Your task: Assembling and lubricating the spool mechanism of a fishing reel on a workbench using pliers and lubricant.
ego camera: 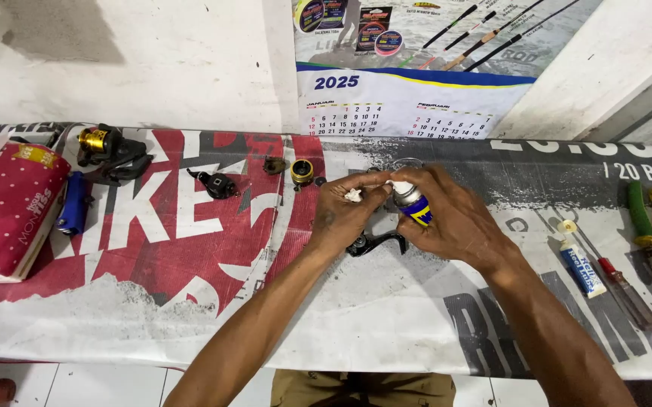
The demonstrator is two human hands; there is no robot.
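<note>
Head view: both hands meet mid-bench over a black reel part, spray can aimed at a white wad.

Right hand [450,218] is clamped round a small blue-yellow spray can [412,203]; left hand [343,215] pinches a white wad [353,195] right at the nozzle, hands touching. Black reel part [375,243] lies on the banner [190,301] just under them. Risk: overspray misses the wad and wets the banner or loose parts; oily fingers could let the can slip. Right of the hands: a white tube with blue label [581,270], a red-handled screwdriver [624,290], green-yellow pliers [651,230]. Far left: a red dotted tissue pack [9,211], a blue lighter [74,203], a gold-black reel [107,147]. Centre back: small black part [217,183], gold spool [302,172]. On the wall: a calendar poster [416,75], white grid below a blue-yellow band, rods pictured above.
</note>
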